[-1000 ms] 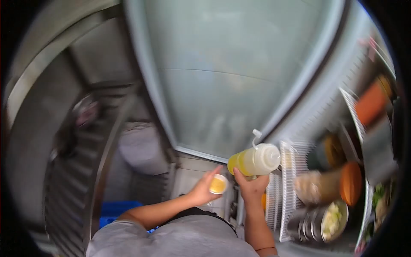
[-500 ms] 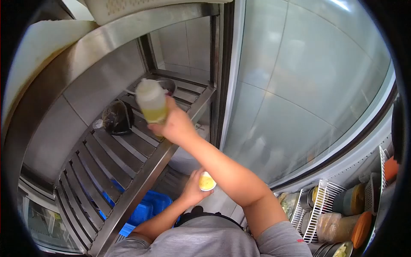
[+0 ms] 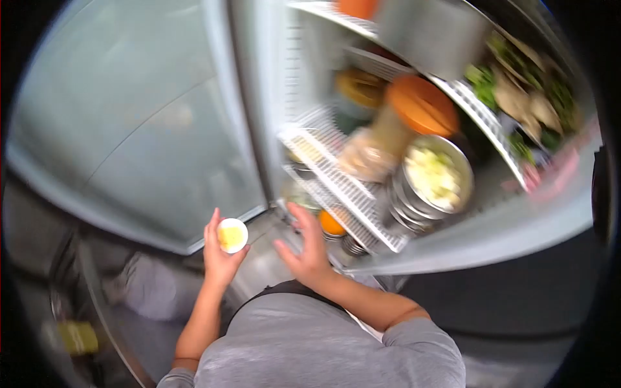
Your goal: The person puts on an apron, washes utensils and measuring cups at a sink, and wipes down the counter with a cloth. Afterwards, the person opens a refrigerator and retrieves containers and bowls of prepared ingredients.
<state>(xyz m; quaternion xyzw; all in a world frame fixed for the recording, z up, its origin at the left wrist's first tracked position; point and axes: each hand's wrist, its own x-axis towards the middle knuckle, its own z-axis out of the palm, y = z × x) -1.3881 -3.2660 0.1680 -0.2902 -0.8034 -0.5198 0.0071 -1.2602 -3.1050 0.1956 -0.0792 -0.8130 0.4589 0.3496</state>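
My left hand (image 3: 222, 260) is wrapped round a small white cup (image 3: 233, 235) with yellow contents. To its right, my right hand (image 3: 309, 251) has its fingers apart and holds nothing. It is nearest to the wire shelves (image 3: 343, 178) of an open fridge. On those shelves stand a metal bowl (image 3: 435, 173) of pale chopped pieces, a container with an orange lid (image 3: 420, 107) and a bag of pale items (image 3: 367, 155). A blurred yellow-green shape, seemingly the squeeze bottle (image 3: 78, 337), is at the lower left on the slatted rack.
The glass fridge door (image 3: 149, 123) stands open on the left. Leafy greens (image 3: 527, 87) and a large metal container (image 3: 433, 39) are on the upper shelf. A whitish sack (image 3: 152, 284) is low at the left, near the metal rack edge (image 3: 107, 310).
My right hand has let go of the squeeze bottle and moved back from the rack. The view has turned right towards the fridge. The cup is still in my left hand.
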